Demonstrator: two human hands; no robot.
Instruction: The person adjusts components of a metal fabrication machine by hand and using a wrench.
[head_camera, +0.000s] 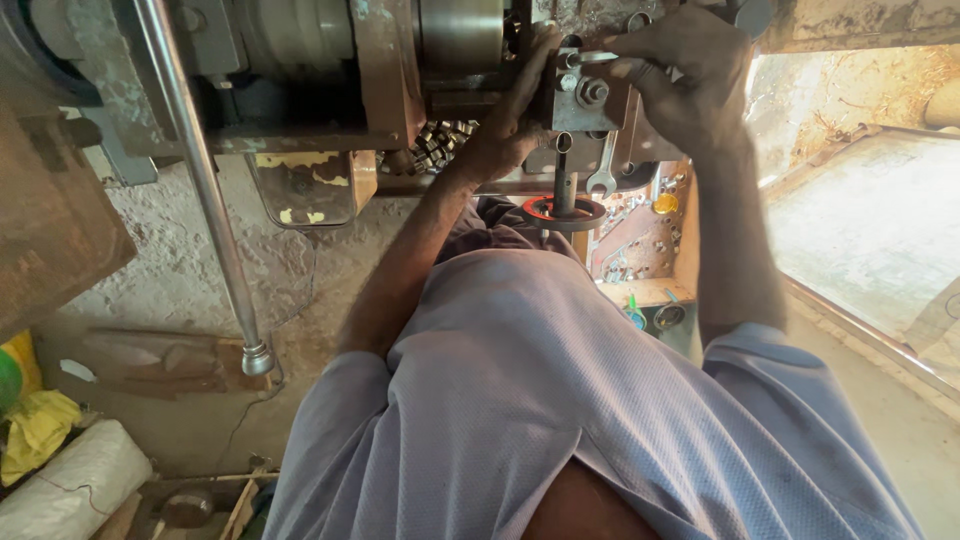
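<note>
Head-cam view: left hand (510, 120) pressed w/ curled fingers against the side of a small metal block (585, 95) on a worn machine (300, 60), right hand (680, 75) pinched a thin rod-like tool at the block's top; bolt (592, 92) seated, work looked mid-way, spanner (603, 172) hung unused below.

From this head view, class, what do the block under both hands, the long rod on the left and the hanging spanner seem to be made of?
Block: probably steel or cast iron, dull grey, with a bolt head on its face. Rod: bare metal, likely steel, smooth with a bright sheen along it. Spanner: metal, pale silvery finish. The left hand and right hand both rest on the block.
</note>
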